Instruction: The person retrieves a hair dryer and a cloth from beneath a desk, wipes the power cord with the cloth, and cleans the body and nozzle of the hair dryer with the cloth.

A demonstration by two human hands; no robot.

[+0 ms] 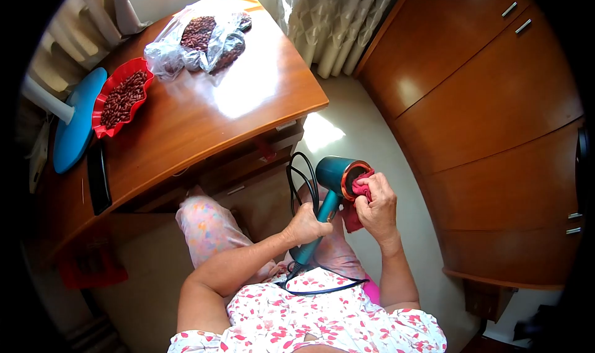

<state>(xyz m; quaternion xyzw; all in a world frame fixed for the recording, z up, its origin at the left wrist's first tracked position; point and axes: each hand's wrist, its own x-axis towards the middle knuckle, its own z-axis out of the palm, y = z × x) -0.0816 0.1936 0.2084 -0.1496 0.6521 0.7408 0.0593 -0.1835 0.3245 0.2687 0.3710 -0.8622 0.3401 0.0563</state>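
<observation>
A teal hair dryer with a copper-coloured rim is held tilted above my lap. My left hand is wrapped round its handle. My right hand pinches a dark red cloth against the rim at the dryer's round end. Part of the cloth hangs down below my right fingers. The dryer's black cord loops up beside the body, and more of it lies across my lap. Some of the handle is hidden by my left fingers.
On the wooden desk are a red scalloped bowl of reddish-brown beans, clear plastic bags with more beans, a blue round base and a black phone-like object. A wooden cabinet stands at right.
</observation>
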